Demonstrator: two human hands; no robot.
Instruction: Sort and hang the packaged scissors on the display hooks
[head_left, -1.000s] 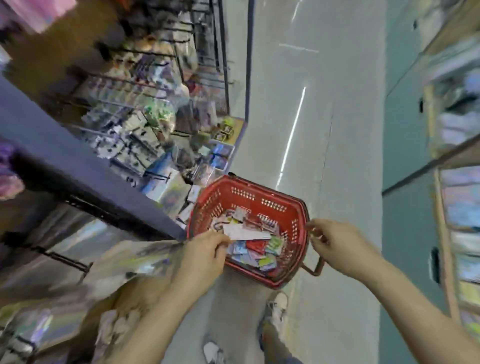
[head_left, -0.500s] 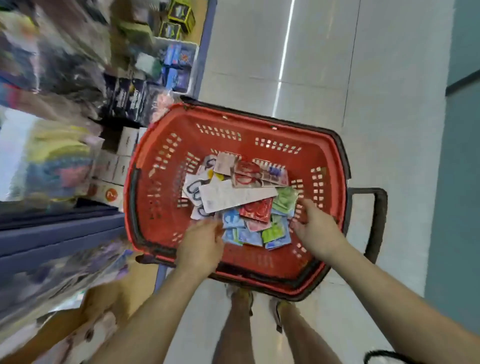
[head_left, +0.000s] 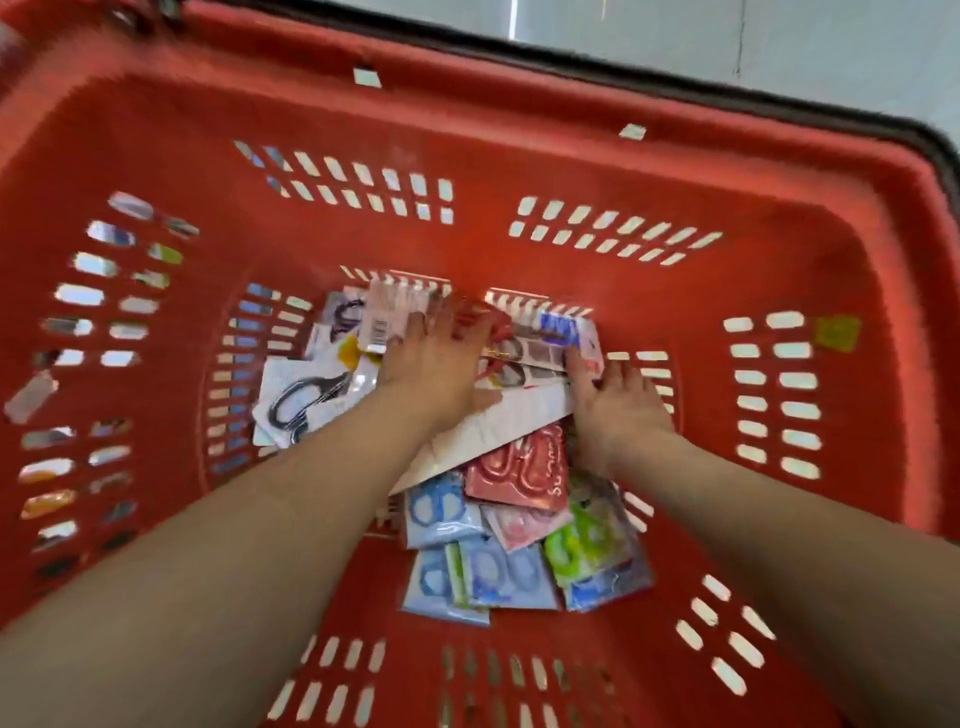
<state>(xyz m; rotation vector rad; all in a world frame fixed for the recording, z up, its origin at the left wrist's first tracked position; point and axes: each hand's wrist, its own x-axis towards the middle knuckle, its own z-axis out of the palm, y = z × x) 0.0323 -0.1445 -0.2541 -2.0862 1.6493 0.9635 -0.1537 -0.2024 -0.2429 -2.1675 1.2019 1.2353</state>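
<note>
Both hands (head_left: 434, 358) (head_left: 615, 402) atop packaged scissors (head_left: 519, 470)

Red basket (head_left: 571, 171) is reading as moulded plastic, walls smooth, giving off a soft sheen. Its black rim (head_left: 779, 104) is looking like matt plastic.

In the bottom, the red pack (head_left: 519, 467) is wearing clear embossed plastic and catching light, glossy. The blue packs (head_left: 498, 577) and green pack (head_left: 587, 540) are lying in shiny, crinkled film. The white card (head_left: 493, 431) is showing plain matt paper, flat.

Black-handled scissors (head_left: 301, 400) are sitting under glossy clear film on pale paper backing.

Pale floor (head_left: 675, 36) is looking smooth and polished, reflecting a light strip. Blur is softening finer texture.
</note>
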